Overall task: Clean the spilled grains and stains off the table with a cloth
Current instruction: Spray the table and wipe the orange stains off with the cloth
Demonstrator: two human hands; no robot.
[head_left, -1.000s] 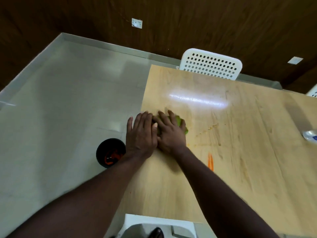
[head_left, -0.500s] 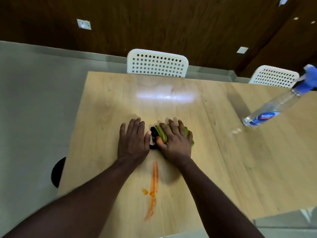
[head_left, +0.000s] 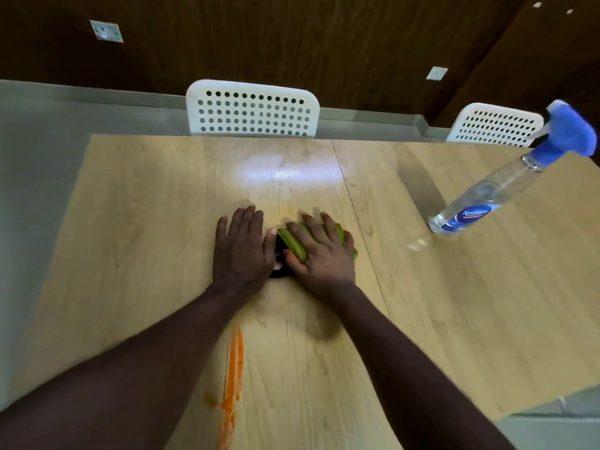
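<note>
A bunched green cloth [head_left: 293,243] lies near the middle of the light wooden table [head_left: 136,228]. My right hand [head_left: 319,253] lies over it with fingers spread, pressing it down. My left hand [head_left: 242,246] rests flat on the table just left of the cloth, its thumb touching the cloth's edge. A small dark patch [head_left: 281,271] shows between the two hands. An orange streak stain [head_left: 232,384] runs toward the table's near edge, with a small orange blot [head_left: 210,399] beside it. No grains can be made out.
A clear spray bottle with a blue trigger head [head_left: 506,180] stands at the right on the table. Two white perforated chairs [head_left: 251,108] [head_left: 495,125] stand at the far edge. Grey floor lies to the left.
Both hands and the cloth have slid away from the table's left edge toward its middle. The view has swung right, so the spray bottle shows and the black bin on the floor is gone.
</note>
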